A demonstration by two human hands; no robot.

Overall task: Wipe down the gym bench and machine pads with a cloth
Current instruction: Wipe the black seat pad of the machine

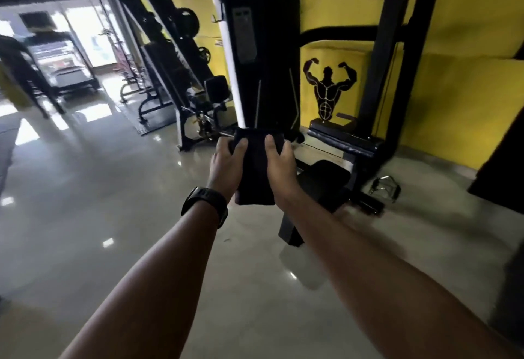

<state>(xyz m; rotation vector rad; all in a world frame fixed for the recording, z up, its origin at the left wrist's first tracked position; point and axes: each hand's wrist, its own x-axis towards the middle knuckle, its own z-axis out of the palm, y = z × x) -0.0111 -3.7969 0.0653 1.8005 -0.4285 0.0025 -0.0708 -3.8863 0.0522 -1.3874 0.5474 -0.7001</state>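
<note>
Pre-wipe step: left hand (pixel 229 166) and right hand (pixel 280 166) grip the folded black cloth (pixel 256 173), fingers curled. Next move likely: lower it onto the black padded bench (pixel 329 178), centre-right.

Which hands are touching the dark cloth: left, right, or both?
Touching, both. The head view shows the left hand curled round the left edge of the cloth, and the right hand gripping its right edge.

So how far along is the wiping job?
No pad looks wiped yet. The left hand and right hand grip the dark cloth in the air, touching nothing else. Still to do: the black seat pad and the long pad behind it.
</note>
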